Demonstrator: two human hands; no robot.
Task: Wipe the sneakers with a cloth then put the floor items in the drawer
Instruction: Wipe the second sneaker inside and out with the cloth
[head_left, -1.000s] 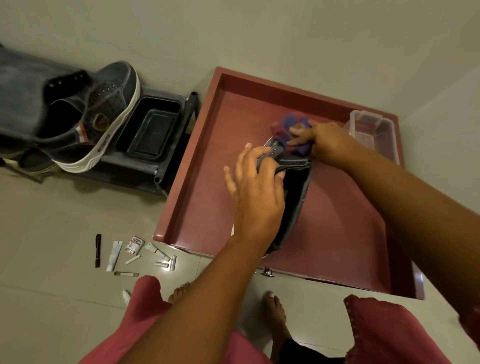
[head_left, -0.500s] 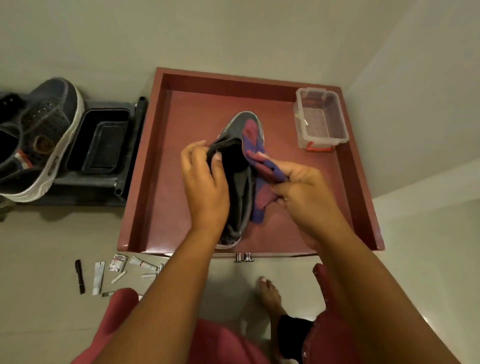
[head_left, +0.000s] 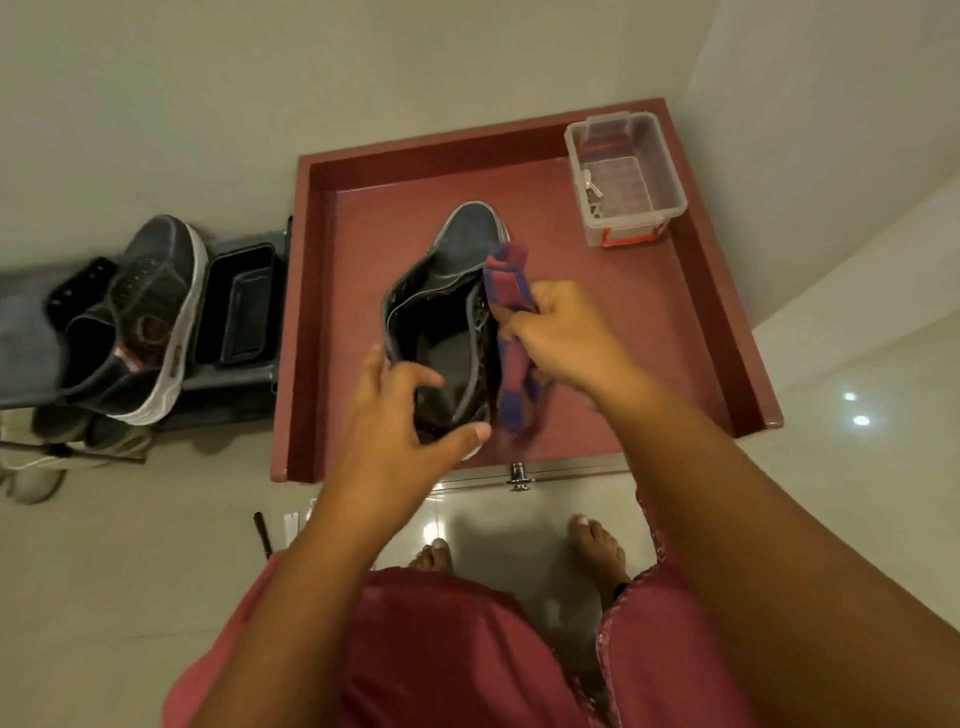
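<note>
A dark grey sneaker lies in the open red drawer, toe pointing away from me. My left hand grips its heel end, thumb on the near side. My right hand holds a red and blue cloth against the sneaker's right side. The second sneaker, grey with a white sole, sits on a dark rack at the left. On the floor, a black stick-like item and a white tube show beside my left forearm; the other floor items are hidden.
A clear plastic box with a red clip stands in the drawer's far right corner. A black tray sits on the rack next to the drawer. The drawer's metal knob faces my bare feet. More shoes lie under the rack at the left.
The sneaker has turned so its opening faces up. My left hand has slid back to the heel, and my right hand has kept the cloth on the right side.
</note>
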